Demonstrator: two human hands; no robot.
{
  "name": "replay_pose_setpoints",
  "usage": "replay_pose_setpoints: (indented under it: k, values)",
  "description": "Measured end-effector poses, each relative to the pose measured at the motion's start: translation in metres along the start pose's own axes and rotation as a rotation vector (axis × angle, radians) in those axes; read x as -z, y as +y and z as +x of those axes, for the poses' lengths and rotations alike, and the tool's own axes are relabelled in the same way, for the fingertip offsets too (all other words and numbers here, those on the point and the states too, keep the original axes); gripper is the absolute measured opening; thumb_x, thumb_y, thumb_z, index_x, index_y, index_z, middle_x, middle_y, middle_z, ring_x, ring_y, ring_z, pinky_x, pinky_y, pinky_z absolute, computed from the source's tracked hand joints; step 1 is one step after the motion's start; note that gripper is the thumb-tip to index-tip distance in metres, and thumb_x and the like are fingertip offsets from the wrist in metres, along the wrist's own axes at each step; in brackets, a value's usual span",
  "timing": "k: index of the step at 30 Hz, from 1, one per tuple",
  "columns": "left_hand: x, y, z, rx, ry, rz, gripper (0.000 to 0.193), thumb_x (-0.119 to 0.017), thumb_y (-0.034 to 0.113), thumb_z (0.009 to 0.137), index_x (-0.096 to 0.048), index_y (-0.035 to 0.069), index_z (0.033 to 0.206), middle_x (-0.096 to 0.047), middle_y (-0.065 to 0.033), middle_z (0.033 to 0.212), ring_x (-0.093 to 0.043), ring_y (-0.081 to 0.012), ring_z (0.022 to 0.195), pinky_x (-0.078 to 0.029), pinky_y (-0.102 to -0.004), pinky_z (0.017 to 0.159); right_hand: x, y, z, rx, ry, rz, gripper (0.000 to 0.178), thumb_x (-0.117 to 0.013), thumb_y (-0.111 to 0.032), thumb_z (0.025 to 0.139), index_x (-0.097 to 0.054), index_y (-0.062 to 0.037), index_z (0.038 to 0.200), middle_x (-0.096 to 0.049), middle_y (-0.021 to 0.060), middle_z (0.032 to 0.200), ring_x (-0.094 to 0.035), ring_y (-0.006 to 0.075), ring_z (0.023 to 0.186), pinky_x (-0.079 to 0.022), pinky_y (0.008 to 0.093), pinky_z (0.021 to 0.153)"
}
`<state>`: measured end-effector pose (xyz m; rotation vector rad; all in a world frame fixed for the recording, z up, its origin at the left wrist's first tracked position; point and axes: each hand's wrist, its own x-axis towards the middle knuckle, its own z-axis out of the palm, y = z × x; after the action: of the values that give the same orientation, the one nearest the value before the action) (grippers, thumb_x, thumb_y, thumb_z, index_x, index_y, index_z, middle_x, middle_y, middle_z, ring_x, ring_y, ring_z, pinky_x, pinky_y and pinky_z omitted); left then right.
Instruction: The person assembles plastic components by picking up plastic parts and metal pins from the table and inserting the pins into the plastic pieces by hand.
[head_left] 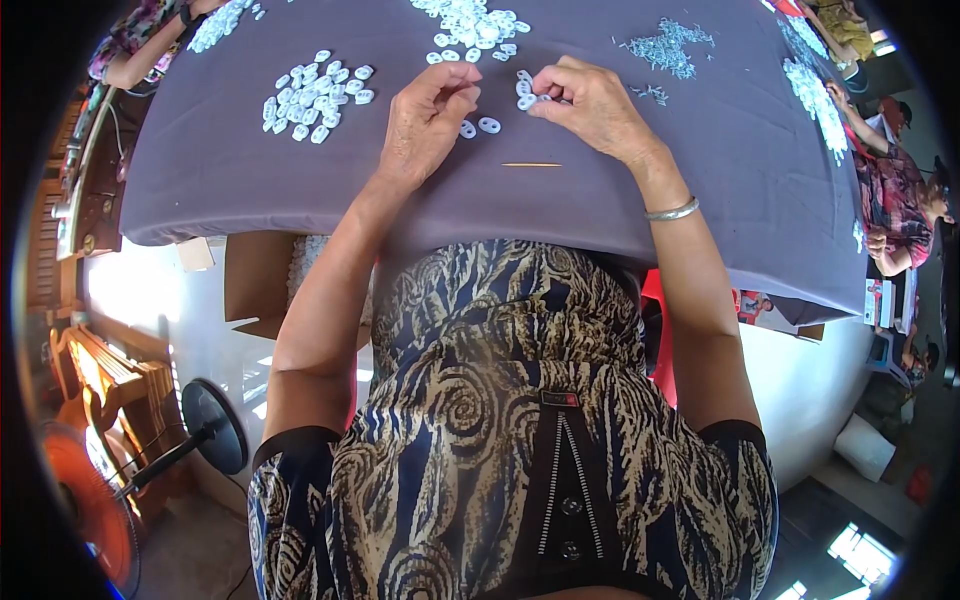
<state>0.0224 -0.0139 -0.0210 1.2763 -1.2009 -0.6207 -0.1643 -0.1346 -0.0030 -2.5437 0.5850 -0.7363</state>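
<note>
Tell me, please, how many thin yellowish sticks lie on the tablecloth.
1 thin yellowish stick is visible: on the tablecloth, closer to the person's body than the left hand and right hand. Others could be hidden under the white pieces.

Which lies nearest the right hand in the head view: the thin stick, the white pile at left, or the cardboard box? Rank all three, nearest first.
From the right hand:
1. Thin stick: slightly left, toward the person's body.
2. White pile: left of the left hand.
3. Cardboard box: lower left, below the table.
</note>
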Motion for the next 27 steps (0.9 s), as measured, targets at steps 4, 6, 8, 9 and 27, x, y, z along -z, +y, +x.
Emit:
replay_pose_setpoints:
  k: [4,6,8,9,27]
  values:
    - [0.003,-0.004,0.0,0.0,-0.017,-0.019,0.016,-0.057,0.002,0.086,-0.061,0.0,0.102,-0.063,-0.0037,0.085,-0.06,-0.0092,0.074,-0.05,-0.0234,0.069,0.011,-0.003,0.002,-0.146,-0.002,0.284,0.016,-0.072,-0.01,0.076,-0.065,-0.0044,0.09,-0.057,-0.0021,0.074,-0.051,0.0047,0.065,-0.044,0.0201,0.061]
    - [0.001,-0.002,0.0,-0.005,-0.019,-0.008,0.016,-0.057,0.002,0.086,-0.061,0.0,0.101,-0.063,-0.0035,0.085,-0.06,-0.0092,0.073,-0.05,-0.0233,0.069,0.017,0.012,-0.002,-0.28,0.215,0.402,0.013,-0.071,-0.01,0.078,-0.066,-0.0045,0.088,-0.058,-0.004,0.073,-0.049,0.0032,0.064,-0.043,0.0196,0.06]
    - [0.001,-0.001,0.001,-0.009,-0.019,0.007,0.015,-0.058,0.001,0.086,-0.061,0.0,0.101,-0.062,-0.0033,0.084,-0.06,-0.0091,0.073,-0.05,-0.0233,0.068,0.024,0.02,-0.007,-0.292,0.182,0.35,0.011,-0.071,-0.01,0.079,-0.066,-0.0045,0.087,-0.058,-0.0046,0.072,-0.049,0.003,0.064,-0.043,0.0196,0.06]
    - [0.001,-0.002,0.0,-0.009,-0.017,0.002,0.015,-0.058,0.002,0.086,-0.062,0.0,0.1,-0.062,-0.0031,0.083,-0.059,-0.0089,0.072,-0.05,-0.0231,0.068,0.025,0.021,-0.008,-0.303,0.148,0.3,0.009,-0.07,-0.011,0.08,-0.066,-0.0046,0.086,-0.058,-0.0052,0.071,-0.048,0.0029,0.063,-0.042,0.0197,0.06]
    - [-0.002,0.001,-0.003,-0.059,-0.031,0.019,0.012,-0.059,0.002,0.087,-0.062,0.001,0.098,-0.062,-0.0007,0.083,-0.057,-0.006,0.073,-0.049,-0.0215,0.068,0.018,-0.012,-0.007,-0.303,-0.095,0.035,0.007,-0.062,-0.006,0.08,-0.059,-0.0012,0.085,-0.055,-0.0008,0.069,-0.045,0.006,0.06,-0.04,0.0233,0.054]
